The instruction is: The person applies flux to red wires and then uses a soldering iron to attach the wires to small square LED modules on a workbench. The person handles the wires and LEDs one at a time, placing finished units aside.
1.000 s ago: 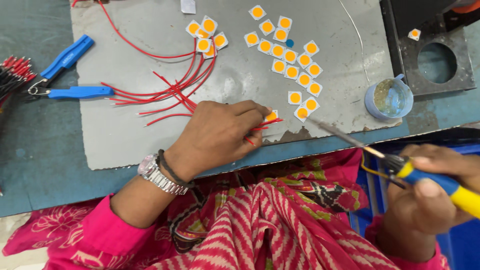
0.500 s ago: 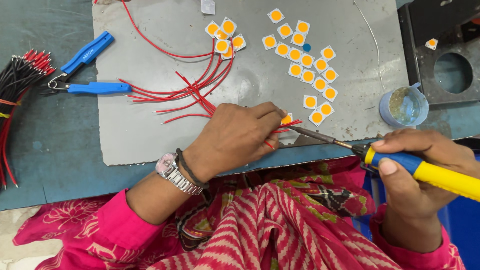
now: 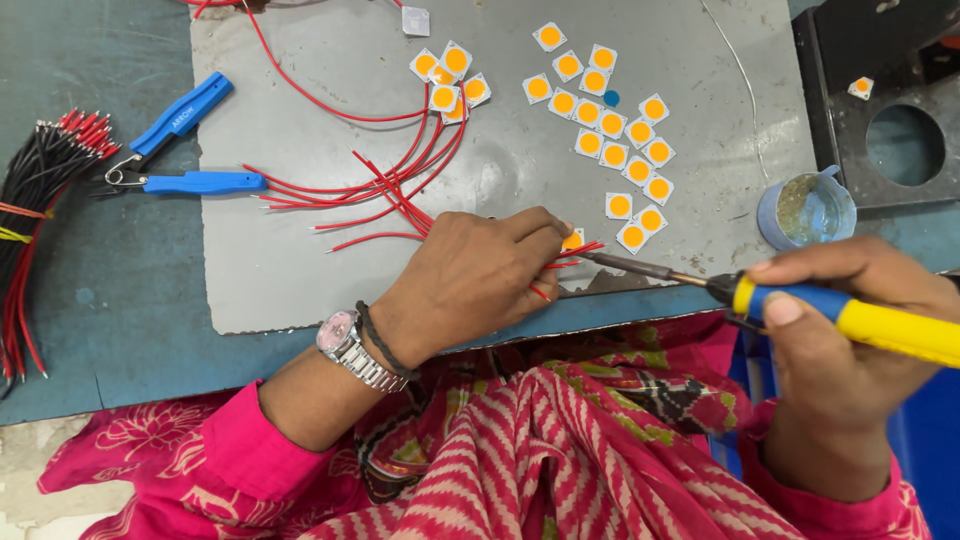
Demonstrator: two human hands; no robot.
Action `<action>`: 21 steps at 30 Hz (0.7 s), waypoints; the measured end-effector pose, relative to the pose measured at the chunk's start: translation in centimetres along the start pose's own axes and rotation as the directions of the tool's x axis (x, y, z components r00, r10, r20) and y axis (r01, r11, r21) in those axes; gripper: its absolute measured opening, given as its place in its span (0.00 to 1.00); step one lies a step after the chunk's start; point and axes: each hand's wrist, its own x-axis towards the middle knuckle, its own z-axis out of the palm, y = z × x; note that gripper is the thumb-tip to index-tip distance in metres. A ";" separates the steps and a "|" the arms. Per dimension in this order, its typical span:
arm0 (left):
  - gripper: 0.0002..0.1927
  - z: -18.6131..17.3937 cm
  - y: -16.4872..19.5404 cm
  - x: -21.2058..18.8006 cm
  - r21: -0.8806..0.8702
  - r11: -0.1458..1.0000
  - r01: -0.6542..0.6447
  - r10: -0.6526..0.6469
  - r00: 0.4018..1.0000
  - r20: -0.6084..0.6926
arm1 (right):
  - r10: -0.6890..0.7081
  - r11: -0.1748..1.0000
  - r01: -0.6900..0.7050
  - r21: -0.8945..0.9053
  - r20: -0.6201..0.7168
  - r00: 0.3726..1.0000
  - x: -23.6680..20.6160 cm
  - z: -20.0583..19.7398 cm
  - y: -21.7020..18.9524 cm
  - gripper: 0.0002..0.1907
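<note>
My left hand [image 3: 478, 277] rests on the grey mat [image 3: 300, 270], fingers pinched on a red wire [image 3: 572, 252] held against a small white square chip with a yellow centre [image 3: 573, 240]. My right hand [image 3: 850, 320] grips a soldering iron [image 3: 800, 300] with a blue and yellow handle. Its metal tip [image 3: 600, 258] touches the wire and chip beside my left fingertips. Several more yellow-centred chips [image 3: 612, 125] lie scattered on the mat above. A bundle of loose red wires [image 3: 390, 185] spreads to the left of my left hand.
Blue-handled pliers [image 3: 175, 150] lie at the mat's left edge. A bunch of black and red wires [image 3: 40, 200] sits at far left. A small blue cup [image 3: 806, 208] stands right of the chips, and a dark metal block with a round hole [image 3: 900, 140] beyond it.
My right hand has brought the soldering iron leftward until its tip reaches the chip at my left fingertips. My left hand stays pinched on the wire.
</note>
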 end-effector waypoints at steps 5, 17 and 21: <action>0.12 0.1 0.0 -0.1 0.025 1.000 0.010 -0.010 1.000 0.015 | 0.060 0.987 -0.047 0.152 -0.086 0.994 0.1 -0.2 0.5 0.10; 0.13 0.1 0.0 0.0 -0.007 1.000 0.010 -0.010 1.000 0.002 | -0.026 0.999 0.027 -0.045 0.024 0.999 0.6 0.0 0.2 0.10; 0.13 0.0 0.0 0.0 -0.004 1.000 0.014 -0.014 1.000 0.007 | -0.009 0.999 0.010 -0.030 0.014 1.000 0.6 0.2 0.0 0.10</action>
